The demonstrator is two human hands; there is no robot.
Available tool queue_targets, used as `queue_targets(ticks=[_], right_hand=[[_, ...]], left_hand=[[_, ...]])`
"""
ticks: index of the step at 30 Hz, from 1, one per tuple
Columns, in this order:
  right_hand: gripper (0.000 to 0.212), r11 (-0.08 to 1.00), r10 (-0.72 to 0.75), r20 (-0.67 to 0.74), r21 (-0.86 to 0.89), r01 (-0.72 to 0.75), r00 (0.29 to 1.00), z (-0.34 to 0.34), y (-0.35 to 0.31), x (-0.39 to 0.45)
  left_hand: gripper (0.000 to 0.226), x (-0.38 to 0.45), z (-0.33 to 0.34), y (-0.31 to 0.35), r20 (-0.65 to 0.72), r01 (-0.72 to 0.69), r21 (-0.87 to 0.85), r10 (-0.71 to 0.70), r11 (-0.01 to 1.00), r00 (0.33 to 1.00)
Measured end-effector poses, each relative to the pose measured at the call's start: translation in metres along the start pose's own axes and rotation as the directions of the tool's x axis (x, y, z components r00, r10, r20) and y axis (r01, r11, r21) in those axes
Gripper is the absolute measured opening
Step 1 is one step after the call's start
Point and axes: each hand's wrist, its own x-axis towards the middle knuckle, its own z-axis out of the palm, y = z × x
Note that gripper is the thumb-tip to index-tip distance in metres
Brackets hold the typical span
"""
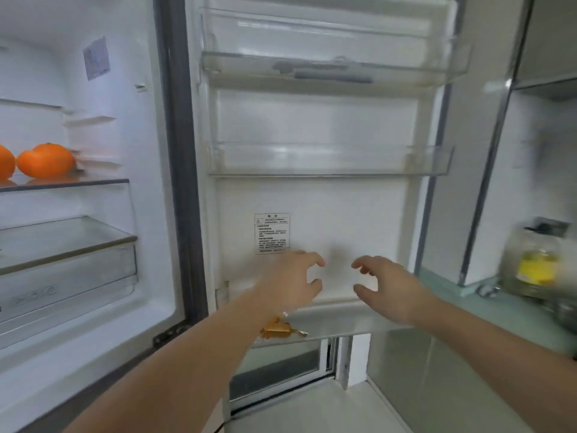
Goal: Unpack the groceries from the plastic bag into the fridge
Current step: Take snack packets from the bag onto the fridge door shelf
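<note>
The fridge stands open; its door (312,126) fills the middle of the view with clear door shelves (331,160). Oranges (46,160) lie on a glass shelf (78,182) inside the fridge at the left. My left hand (290,279) and my right hand (387,285) reach side by side toward the lower part of the door, below a printed label (271,234). Both hands have loosely curved fingers and hold nothing. No plastic bag is in view. The picture is blurred by motion.
A clear crisper drawer (62,270) sits under a lower glass shelf. At the right a pale green counter (452,295) carries a glass jar with a yellow label (535,264). A golden bracelet (278,328) hangs at my left wrist.
</note>
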Motion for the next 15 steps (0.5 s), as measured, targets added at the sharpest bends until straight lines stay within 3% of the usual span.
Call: queue_targets(ticks=[6,15], right_hand=[[0.048,0.936,0.257,-0.017,-0.246,-0.253,0.966,-0.042,0.028,-0.096],[0.039,0.779,0.534,-0.227,-0.242,-0.578,0.815,-0.125,0.053,-0.269]], left_hand=[[0.038,-0.011,0.039,0.048,0.074,-0.181,-0.087,0.187,0.98,0.98],[0.046,-0.033,0.077,0.183,0.149,-0.434,-0.18,0.461,0.883,0.875]])
